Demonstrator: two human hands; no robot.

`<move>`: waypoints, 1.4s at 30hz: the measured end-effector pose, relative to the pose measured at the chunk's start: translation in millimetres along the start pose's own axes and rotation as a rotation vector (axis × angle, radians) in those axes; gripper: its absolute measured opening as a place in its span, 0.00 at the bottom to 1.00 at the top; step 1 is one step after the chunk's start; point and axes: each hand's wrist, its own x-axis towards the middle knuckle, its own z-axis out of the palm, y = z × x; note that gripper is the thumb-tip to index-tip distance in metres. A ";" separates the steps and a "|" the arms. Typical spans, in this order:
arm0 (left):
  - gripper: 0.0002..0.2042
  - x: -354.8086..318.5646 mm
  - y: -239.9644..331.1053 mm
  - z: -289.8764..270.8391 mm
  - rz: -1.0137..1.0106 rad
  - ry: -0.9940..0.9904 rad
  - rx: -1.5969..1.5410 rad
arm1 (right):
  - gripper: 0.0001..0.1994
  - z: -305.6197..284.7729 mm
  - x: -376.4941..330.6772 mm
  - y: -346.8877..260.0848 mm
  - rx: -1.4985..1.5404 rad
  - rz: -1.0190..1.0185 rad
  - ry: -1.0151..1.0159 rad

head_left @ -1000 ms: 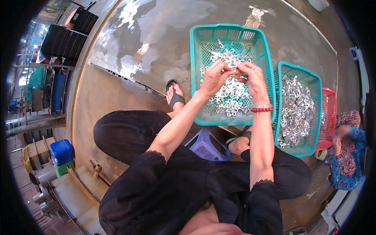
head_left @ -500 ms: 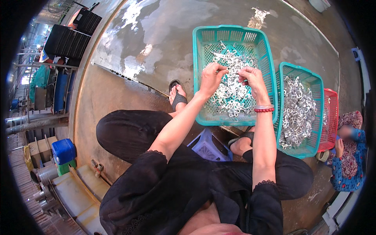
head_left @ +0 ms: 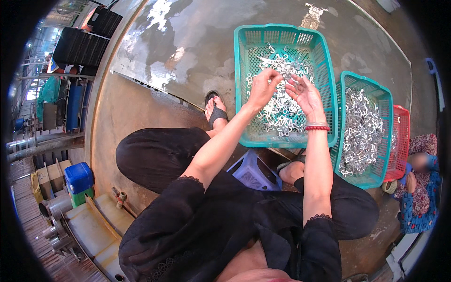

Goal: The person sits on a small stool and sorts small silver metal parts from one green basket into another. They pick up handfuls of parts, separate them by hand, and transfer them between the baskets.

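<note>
Over a green plastic basket (head_left: 332,101) my two hands face each other. The basket holds a heap of small bent silver metal hooks (head_left: 282,113). My left hand (head_left: 264,90) is closed in a pinch of thumb and forefinger; what it pinches cannot be told from the hooks behind. Close to its fingertips my right hand (head_left: 306,97) is turned partly palm up, fingers loosely apart, with no clear grip on anything. A red bead bracelet (head_left: 317,128) circles the right wrist.
Right of it stands a second green basket (head_left: 388,136) full of similar hooks (head_left: 361,131), then a red basket (head_left: 401,141). A person in a blue patterned top (head_left: 416,211) sits at far right. A purple plastic stool (head_left: 253,175) is below. A blue jerrycan (head_left: 78,177) stands left.
My right hand has opened from a pinch and turned palm up. My left hand has shifted slightly right, still pinched. The whole view has moved a little.
</note>
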 end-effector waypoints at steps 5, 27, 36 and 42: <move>0.06 2.6 -0.7 -3.2 0.162 -0.026 0.303 | 0.13 -6.9 6.0 3.7 -0.011 -0.023 -0.112; 0.15 12.9 18.3 -3.9 -0.088 -0.274 -0.035 | 0.18 18.1 -6.8 -21.0 -0.273 -0.262 -0.029; 0.10 43.7 17.2 -32.1 0.248 -0.206 0.468 | 0.16 -6.3 -12.7 -49.8 -0.370 -0.278 0.008; 0.23 73.0 -19.1 -22.0 0.273 0.165 0.642 | 0.30 30.9 -5.4 -51.5 -0.386 -0.362 -0.006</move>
